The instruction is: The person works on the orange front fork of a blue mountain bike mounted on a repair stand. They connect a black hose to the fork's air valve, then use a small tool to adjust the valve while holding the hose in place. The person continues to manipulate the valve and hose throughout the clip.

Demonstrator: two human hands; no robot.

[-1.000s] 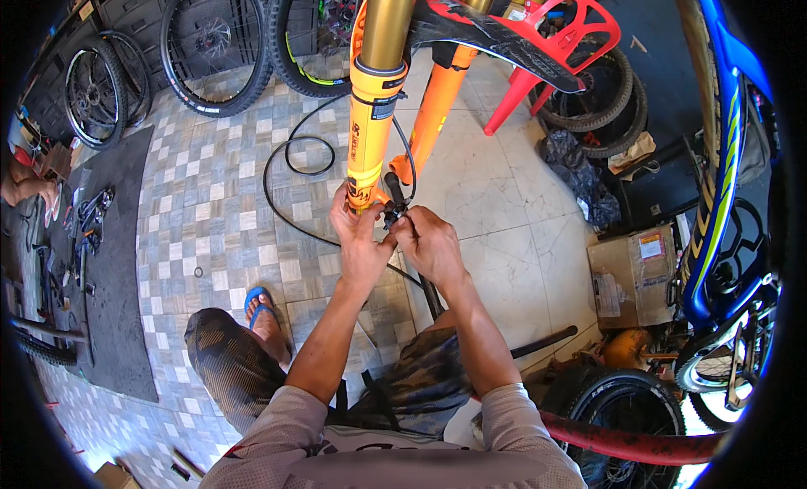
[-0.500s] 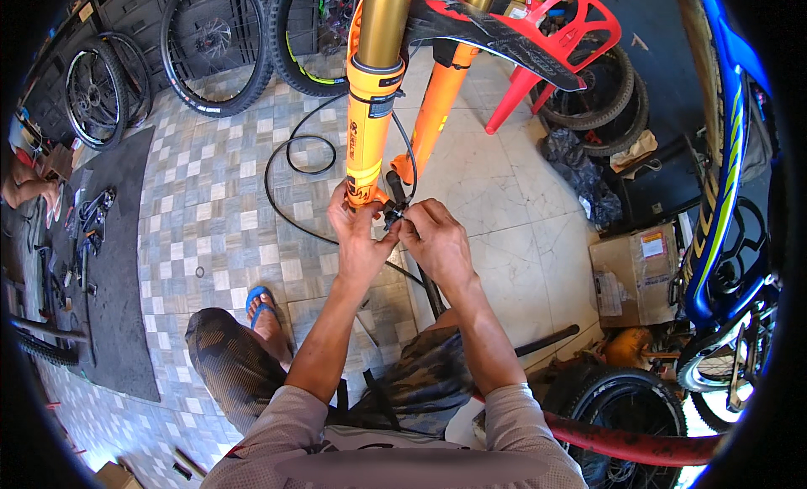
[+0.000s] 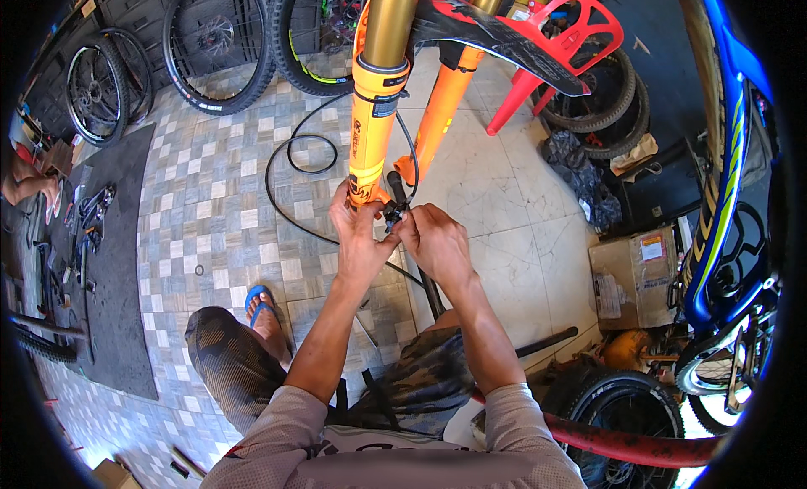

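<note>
Pinching a small black part (image 3: 392, 212) beside the orange fork (image 3: 368, 144).
It sits at two o'clock from my left hand (image 3: 360, 241), closed round the fork's foot, and ten from my right hand (image 3: 441, 247), fingertips together on it; likely light, stiff: grip its body.

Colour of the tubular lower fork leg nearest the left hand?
Orange with dark markings: the tubular lower fork leg at the left hand, best in head view.

We wear a pale grey, mesh-textured shirt (image 3: 261, 443) with short, loose sleeves (image 3: 514, 412), brown-and-black camouflage-patterned shorts (image 3: 231, 359) and a blue, thong-strapped flip-flop (image 3: 255, 294). Our forearms (image 3: 324, 338) and fingers (image 3: 434, 216) are bare.
</note>
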